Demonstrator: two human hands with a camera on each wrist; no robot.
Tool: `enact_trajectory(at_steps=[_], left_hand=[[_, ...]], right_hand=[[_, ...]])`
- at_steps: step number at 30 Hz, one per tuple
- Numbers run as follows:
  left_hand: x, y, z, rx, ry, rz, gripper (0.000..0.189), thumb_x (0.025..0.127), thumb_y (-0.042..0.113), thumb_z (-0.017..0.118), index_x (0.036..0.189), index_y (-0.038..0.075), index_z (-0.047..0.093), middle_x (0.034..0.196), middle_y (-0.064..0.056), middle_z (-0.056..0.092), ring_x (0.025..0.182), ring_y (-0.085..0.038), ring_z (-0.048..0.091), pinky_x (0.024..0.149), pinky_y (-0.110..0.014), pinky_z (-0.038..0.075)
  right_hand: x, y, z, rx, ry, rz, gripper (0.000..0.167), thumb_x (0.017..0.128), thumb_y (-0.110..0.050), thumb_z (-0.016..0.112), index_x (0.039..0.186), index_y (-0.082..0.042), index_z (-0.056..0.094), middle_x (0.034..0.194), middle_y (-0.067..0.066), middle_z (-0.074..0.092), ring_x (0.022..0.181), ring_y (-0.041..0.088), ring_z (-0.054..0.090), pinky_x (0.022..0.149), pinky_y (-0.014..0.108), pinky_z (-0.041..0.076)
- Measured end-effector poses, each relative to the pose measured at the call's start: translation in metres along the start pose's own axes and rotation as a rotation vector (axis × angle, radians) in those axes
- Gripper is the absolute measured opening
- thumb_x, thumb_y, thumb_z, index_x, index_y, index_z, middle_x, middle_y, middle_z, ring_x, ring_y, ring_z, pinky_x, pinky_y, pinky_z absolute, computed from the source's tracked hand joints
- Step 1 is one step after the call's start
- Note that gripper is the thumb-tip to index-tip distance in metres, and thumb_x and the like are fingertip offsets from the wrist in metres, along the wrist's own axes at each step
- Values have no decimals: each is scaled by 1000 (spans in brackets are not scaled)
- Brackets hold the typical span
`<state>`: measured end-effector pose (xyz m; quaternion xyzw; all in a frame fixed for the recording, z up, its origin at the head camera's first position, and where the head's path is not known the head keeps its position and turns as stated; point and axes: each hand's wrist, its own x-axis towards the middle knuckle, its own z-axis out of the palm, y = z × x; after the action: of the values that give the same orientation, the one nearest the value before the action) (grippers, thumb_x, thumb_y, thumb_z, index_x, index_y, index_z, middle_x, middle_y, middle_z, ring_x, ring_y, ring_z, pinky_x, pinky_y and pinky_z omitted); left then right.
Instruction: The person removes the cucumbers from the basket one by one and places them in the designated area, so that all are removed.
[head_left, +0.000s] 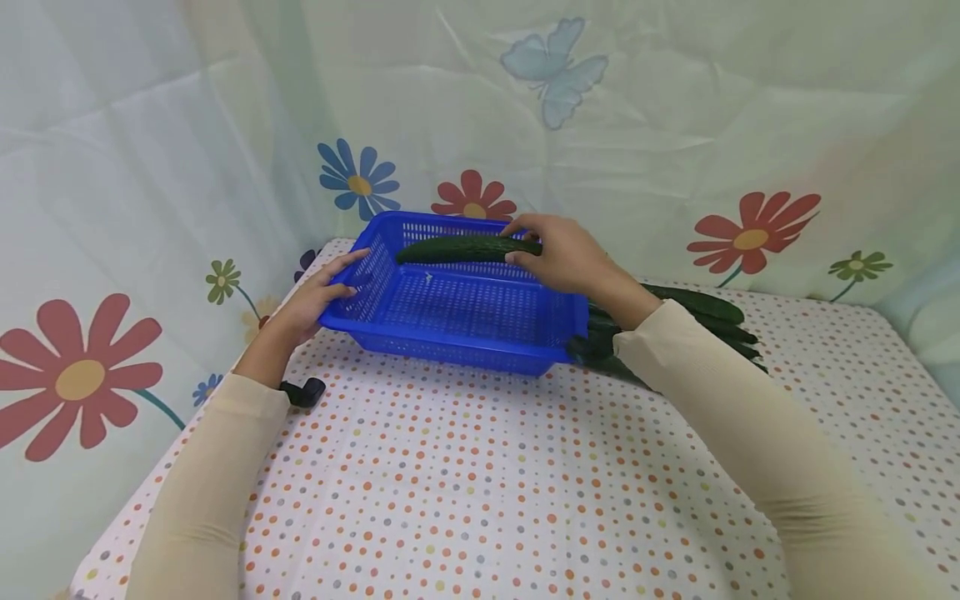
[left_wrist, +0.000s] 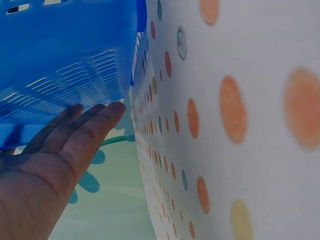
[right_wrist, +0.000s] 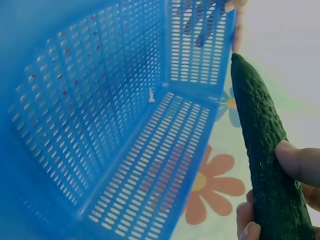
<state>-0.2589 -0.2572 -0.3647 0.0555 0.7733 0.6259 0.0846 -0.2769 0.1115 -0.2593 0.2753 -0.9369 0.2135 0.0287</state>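
My right hand (head_left: 564, 254) grips a dark green, bumpy cucumber (head_left: 453, 248) near one end, its thumb and fingers on opposite sides. The cucumber lies lengthwise over the far side of a blue slotted plastic basket (head_left: 450, 340), with its free tip pointing left. At the basket's left end, my left hand (head_left: 311, 302) holds the wall, thumb over the rim on the inside and fingers along the outside. The left wrist view shows those outer fingers (left_wrist: 90, 130) stretched against the slotted wall. Inside the basket, only a small pale scrap (right_wrist: 151, 95) lies on the floor.
Several more cucumbers (head_left: 701, 304) lie in a pile right of the basket, partly hidden by my right forearm. A small black object (head_left: 306, 393) is by my left wrist. A polka-dot cloth (head_left: 450, 483) covers the table, and a flowered curtain (head_left: 637, 150) hangs behind.
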Motion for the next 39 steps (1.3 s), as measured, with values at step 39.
enact_trajectory(at_steps=[39], left_hand=[[0,3,2,-21,4,-22,63,99,6,39,154,37,30,166,-10,11,142,-47,32,103,-63,41]], right_hand=[[-164,20,4,45,61,119,43,96,-32,62,136,-18,55,132,14,60,94,26,57,70,37,44]])
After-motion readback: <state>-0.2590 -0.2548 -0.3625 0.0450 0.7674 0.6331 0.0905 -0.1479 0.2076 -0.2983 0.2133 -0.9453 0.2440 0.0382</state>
